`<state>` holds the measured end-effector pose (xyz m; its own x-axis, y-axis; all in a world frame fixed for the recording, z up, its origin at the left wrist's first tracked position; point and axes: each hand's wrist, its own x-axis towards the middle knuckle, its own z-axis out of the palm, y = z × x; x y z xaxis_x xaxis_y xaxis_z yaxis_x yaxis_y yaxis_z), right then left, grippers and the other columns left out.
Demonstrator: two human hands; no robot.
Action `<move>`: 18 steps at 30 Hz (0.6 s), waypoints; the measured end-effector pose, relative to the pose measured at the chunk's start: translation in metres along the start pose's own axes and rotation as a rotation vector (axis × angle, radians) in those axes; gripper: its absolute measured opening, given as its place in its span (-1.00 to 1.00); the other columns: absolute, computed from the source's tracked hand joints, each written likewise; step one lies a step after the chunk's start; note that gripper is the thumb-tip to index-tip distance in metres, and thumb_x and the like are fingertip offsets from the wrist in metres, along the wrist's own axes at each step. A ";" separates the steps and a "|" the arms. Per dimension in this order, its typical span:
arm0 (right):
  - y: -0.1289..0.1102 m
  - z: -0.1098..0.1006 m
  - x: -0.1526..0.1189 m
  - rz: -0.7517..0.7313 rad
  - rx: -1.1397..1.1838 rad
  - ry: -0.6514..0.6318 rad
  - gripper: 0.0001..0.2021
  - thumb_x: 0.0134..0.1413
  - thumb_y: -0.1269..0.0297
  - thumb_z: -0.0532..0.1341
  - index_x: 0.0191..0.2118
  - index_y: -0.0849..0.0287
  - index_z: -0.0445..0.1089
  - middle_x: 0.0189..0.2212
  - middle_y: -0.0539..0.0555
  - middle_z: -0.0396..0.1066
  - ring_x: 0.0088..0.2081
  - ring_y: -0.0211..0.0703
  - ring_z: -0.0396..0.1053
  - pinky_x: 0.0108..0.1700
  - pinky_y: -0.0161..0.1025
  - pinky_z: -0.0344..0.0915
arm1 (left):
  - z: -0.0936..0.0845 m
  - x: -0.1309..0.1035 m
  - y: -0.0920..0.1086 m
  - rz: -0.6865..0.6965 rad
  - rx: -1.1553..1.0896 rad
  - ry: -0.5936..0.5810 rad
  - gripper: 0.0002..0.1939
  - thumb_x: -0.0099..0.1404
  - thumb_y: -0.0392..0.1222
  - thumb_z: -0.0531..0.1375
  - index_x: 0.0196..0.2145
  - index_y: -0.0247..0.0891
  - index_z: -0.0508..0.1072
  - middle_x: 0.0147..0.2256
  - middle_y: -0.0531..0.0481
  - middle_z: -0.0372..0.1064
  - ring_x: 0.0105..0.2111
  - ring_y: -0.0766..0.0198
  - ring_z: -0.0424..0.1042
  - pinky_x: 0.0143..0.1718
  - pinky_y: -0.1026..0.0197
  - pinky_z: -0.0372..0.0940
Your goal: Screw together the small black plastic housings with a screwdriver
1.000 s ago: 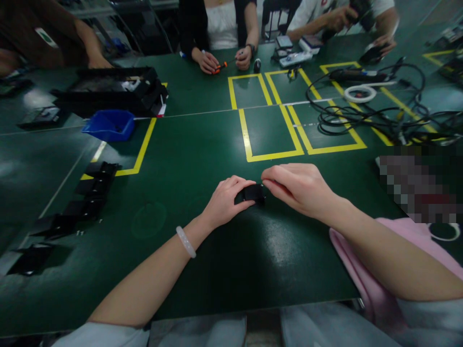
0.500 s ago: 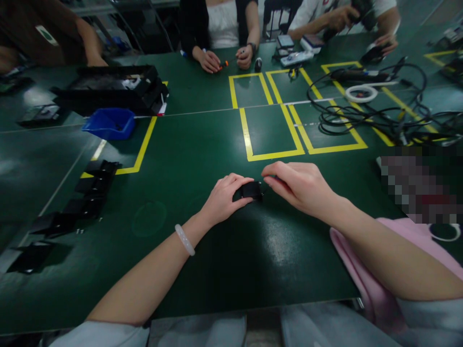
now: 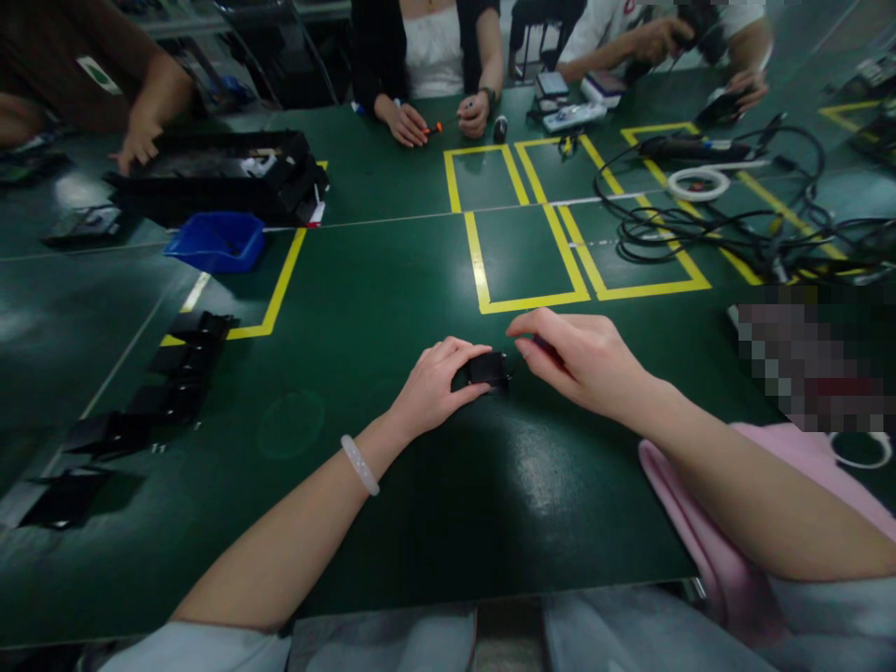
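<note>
My left hand (image 3: 438, 387) is closed around a small black block-like part (image 3: 486, 371), thumb at its near side and fingers at its far side. The part rests on the green table, and small shiny points show on its right end. Just right of that end is my right hand (image 3: 578, 359), its fingers curled and thumb near the index finger. A thin dark line runs between the part and these fingertips; what the right hand holds is too small and hidden to make out.
Several black bracket-like parts (image 3: 168, 401) line the left side. Behind them stand a blue bin (image 3: 217, 241) and a black tray (image 3: 210, 182). Tangled black cables (image 3: 651, 229) lie at right, a pink cloth (image 3: 770, 457) at the near right. Co-workers' hands (image 3: 410, 124) are across the table.
My right thumb and index fingertips have parted slightly; my left hand stays on the black part. At far left, a co-worker's hand has moved onto the black tray.
</note>
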<state>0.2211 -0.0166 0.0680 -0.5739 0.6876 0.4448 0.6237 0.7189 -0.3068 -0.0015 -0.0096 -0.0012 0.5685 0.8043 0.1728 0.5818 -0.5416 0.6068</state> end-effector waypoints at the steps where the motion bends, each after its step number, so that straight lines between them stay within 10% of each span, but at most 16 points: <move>1: 0.000 0.000 0.000 -0.006 0.007 -0.007 -0.83 0.24 0.32 0.03 -0.17 0.23 0.32 -0.38 0.07 0.45 -0.38 -0.24 0.40 -0.32 -0.33 0.21 | 0.000 0.000 0.000 0.001 -0.002 0.001 -0.58 0.29 -0.06 0.18 0.09 -0.13 0.30 -0.06 -0.07 0.31 -0.03 0.11 0.28 0.02 0.03 0.19; 18: 0.000 -0.002 0.001 -0.023 0.018 -0.021 -0.81 0.26 0.23 0.03 -0.29 0.17 0.32 -0.47 0.01 0.39 -0.46 -0.28 0.32 -0.38 -0.33 0.16 | -0.001 0.000 0.001 -0.001 -0.011 0.003 -0.57 0.30 -0.06 0.17 0.10 -0.12 0.28 -0.06 -0.08 0.31 -0.03 0.10 0.28 0.02 0.01 0.19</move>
<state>0.2215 -0.0163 0.0701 -0.5987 0.6729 0.4345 0.6011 0.7360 -0.3116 -0.0015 -0.0104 0.0002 0.5660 0.8057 0.1746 0.5763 -0.5381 0.6151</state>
